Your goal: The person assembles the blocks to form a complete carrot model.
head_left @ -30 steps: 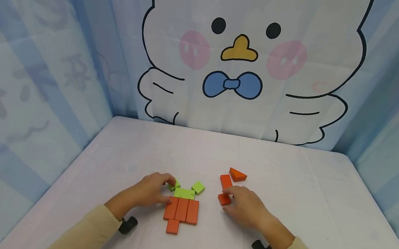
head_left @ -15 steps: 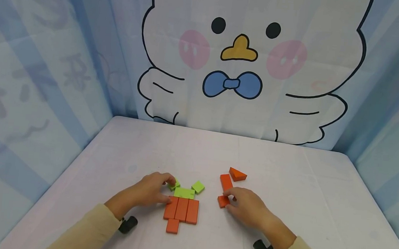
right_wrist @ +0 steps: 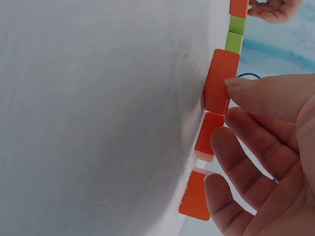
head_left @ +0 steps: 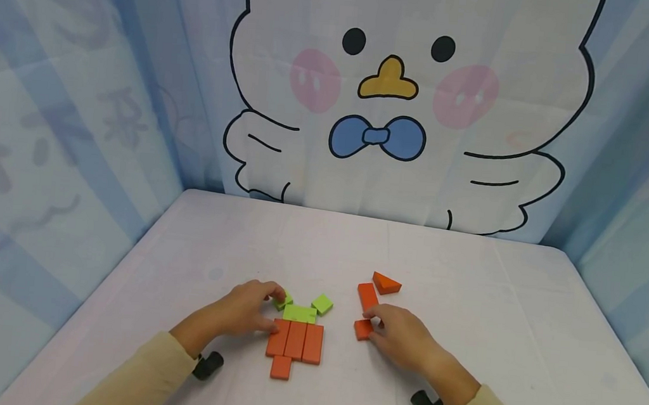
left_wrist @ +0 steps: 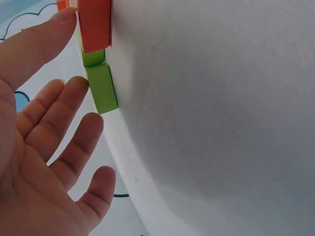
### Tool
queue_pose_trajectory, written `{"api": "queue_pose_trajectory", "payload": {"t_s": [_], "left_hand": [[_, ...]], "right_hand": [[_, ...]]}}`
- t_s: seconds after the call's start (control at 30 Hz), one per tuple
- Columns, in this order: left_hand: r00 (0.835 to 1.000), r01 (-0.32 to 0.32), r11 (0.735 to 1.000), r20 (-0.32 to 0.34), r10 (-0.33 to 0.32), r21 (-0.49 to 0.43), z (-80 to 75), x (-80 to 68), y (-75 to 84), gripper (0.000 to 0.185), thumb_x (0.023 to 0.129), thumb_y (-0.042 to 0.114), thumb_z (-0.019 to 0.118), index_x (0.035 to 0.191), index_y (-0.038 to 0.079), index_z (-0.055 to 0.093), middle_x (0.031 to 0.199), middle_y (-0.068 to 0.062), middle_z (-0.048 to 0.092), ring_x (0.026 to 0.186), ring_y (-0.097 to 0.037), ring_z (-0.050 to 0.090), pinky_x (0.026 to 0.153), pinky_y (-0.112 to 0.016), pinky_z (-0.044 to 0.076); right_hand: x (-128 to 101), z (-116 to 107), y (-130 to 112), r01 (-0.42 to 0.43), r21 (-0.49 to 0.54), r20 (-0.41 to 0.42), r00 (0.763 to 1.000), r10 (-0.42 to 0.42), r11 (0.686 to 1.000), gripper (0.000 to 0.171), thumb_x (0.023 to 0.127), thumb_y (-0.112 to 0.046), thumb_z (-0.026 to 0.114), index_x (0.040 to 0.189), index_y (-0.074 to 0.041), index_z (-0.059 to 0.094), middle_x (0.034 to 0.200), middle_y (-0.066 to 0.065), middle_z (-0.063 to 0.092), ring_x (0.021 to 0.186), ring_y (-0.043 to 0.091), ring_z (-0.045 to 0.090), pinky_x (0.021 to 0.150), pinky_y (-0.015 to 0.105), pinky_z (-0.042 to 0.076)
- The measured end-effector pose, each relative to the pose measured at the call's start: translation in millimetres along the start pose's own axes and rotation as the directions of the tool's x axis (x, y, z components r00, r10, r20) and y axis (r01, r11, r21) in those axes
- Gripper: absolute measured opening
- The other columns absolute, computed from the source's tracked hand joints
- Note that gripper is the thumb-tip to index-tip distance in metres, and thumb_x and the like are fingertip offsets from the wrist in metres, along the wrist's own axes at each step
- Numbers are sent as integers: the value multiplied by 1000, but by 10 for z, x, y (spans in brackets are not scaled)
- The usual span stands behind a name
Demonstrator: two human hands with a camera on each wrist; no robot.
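Observation:
My left hand (head_left: 244, 309) is at the left of a flat figure of blocks in the head view. Its thumb touches the left one of three upright orange blocks (head_left: 295, 342), and its fingertips rest by a green block (left_wrist: 102, 88). A wider green block (head_left: 300, 314) lies above the orange row, another green block (head_left: 322, 305) at its upper right, and a small orange block (head_left: 280, 367) below. My right hand (head_left: 402, 336) pinches a short orange block (right_wrist: 222, 73) with thumb and index finger. A longer orange block (head_left: 368, 297) lies just beyond it.
An orange triangular block (head_left: 387, 284) lies beyond the longer orange one. Under everything is a white-covered table (head_left: 488, 304). A curtain (head_left: 383, 182) with a cartoon bird hangs at its far edge, and blue curtains (head_left: 66, 144) flank it.
The right hand has turned the short orange block and shifted slightly, so the block now shows more to the left of the fingers. My left hand stays where it was.

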State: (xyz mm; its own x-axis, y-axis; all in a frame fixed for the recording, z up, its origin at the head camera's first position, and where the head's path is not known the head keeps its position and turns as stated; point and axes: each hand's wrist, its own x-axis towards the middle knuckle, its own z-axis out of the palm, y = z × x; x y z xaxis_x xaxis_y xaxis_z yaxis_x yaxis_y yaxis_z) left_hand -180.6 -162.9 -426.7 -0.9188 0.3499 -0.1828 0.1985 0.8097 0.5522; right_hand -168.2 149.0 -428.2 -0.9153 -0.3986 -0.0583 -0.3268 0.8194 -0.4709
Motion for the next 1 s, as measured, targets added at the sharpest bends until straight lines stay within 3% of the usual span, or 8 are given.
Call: {"api": "queue_pose_trajectory", "payload": {"t_s": [0.47, 0.63, 1.0], "left_hand": [[1000, 13, 1000, -5, -13, 6, 3, 3, 6, 48, 78, 20, 88, 119, 16, 63, 114, 5, 62, 113, -23, 56, 95, -44, 49], [1000, 11, 1000, -7, -11, 7, 1, 1, 4, 48, 78, 20, 88, 119, 16, 64, 114, 4, 62, 112, -24, 56, 95, -44, 49], [1000, 5, 1000, -9, -5, 7, 7, 2, 0, 47, 79, 20, 87, 119, 15, 64, 114, 3, 62, 112, -24, 56, 95, -43, 49]], "right_hand": [[-11, -4, -79, 32, -2, 29, 999, -32, 999, 23, 87, -16, 78, 108, -10, 71, 100, -4, 66, 91, 17, 58, 88, 42, 51], [-15, 30, -183, 96, 44, 48, 994, -98, 994, 23, 88, -19, 76, 109, -10, 71, 99, -4, 64, 87, 15, 55, 82, 41, 51], [-45, 112, -466, 260, 34, 88, 961, -263, 965, 23, 88, -22, 77, 108, -12, 70, 101, -6, 65, 90, 11, 55, 79, 30, 52]]}}
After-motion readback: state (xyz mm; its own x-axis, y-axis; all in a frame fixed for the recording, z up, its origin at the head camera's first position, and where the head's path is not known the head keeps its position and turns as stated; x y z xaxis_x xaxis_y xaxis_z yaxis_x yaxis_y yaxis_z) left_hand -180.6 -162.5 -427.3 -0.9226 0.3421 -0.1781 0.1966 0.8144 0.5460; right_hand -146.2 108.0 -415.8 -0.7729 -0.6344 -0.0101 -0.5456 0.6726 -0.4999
